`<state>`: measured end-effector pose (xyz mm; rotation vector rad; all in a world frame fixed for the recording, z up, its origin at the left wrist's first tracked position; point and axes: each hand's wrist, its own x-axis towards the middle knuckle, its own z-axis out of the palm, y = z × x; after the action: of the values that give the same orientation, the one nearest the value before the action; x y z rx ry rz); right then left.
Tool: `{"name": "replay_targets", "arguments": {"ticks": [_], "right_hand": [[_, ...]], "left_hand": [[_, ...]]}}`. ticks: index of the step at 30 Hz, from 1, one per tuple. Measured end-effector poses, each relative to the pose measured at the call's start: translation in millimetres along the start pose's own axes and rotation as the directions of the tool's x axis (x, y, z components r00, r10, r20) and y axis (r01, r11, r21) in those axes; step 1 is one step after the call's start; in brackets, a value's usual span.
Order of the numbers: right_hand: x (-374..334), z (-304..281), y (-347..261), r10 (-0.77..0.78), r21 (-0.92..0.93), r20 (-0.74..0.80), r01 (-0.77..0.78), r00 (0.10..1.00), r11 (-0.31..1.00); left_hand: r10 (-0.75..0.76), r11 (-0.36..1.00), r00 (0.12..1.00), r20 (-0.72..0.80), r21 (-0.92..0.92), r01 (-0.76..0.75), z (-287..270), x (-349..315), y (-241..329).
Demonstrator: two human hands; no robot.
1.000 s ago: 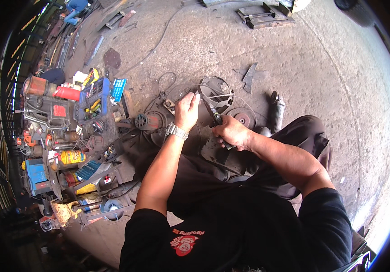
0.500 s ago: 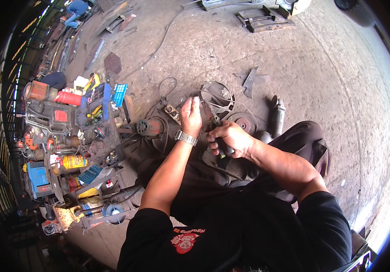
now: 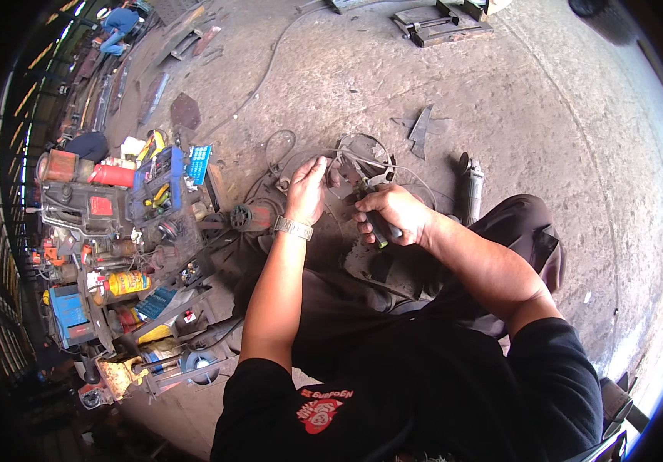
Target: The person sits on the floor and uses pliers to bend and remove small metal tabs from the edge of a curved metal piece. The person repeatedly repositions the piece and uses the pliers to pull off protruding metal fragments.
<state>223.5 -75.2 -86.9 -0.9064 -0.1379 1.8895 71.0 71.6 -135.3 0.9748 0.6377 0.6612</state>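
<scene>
My right hand [image 3: 397, 215] is wrapped round the handles of a pair of pliers [image 3: 378, 227], dark with yellow-green ends. The jaws point away from me, toward a tangle of thin cable [image 3: 381, 163] on the floor. My left hand [image 3: 306, 192], with a metal watch on its wrist, is apart from the right one, left of the pliers' jaws. Its fingers are curled together beside the cable loops; what they hold, if anything, is too small to make out. Below my hands, between my legs, lies a dark metal piece [image 3: 378, 266], partly in shadow.
An angle grinder [image 3: 471, 189] lies right of my hands, with flat pointed metal scraps [image 3: 421, 132] beyond it. At left are a reddish power tool [image 3: 251, 217], a blue toolbox [image 3: 174, 165] and a crowded tool rack. A metal frame [image 3: 443, 27] and another person [image 3: 118, 29] are farther off.
My left hand has drawn left and slightly nearer, away from the pliers. The grinding disc seen beside my right hand no longer shows there. My right hand keeps its grip on the pliers.
</scene>
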Motion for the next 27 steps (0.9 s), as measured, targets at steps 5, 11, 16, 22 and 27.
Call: {"name": "replay_targets", "arguments": {"ticks": [5,11,16,22,27], "right_hand": [[-3.2,1.5,-3.1,0.024,-0.008,-0.014,-0.024,1.0,1.0],[-3.0,-4.3,2.4,-0.004,-0.115,-0.044,-0.001,0.999,0.993],[-10.0,-2.3,-2.9,-0.01,-0.334,-0.052,-0.008,0.999,0.943],[-1.6,-10.9,-0.6,-0.074,-0.757,-0.157,-0.072,0.985,0.65],[4.3,-13.2,4.8,-0.064,-0.573,-0.18,-0.052,0.982,0.818]], "left_hand": [[-0.098,0.994,0.995,-0.008,0.055,0.098,-4.1,0.9,2.3],[-0.208,0.976,0.977,0.036,0.071,0.205,-3.6,0.1,2.0],[-0.228,0.97,0.973,0.021,0.097,0.225,3.7,-2.5,12.2],[-0.275,0.94,0.96,-0.055,0.196,0.28,2.1,-2.2,12.8],[-0.218,0.963,0.974,-0.057,0.147,0.224,-3.6,-5.4,3.8]]}}
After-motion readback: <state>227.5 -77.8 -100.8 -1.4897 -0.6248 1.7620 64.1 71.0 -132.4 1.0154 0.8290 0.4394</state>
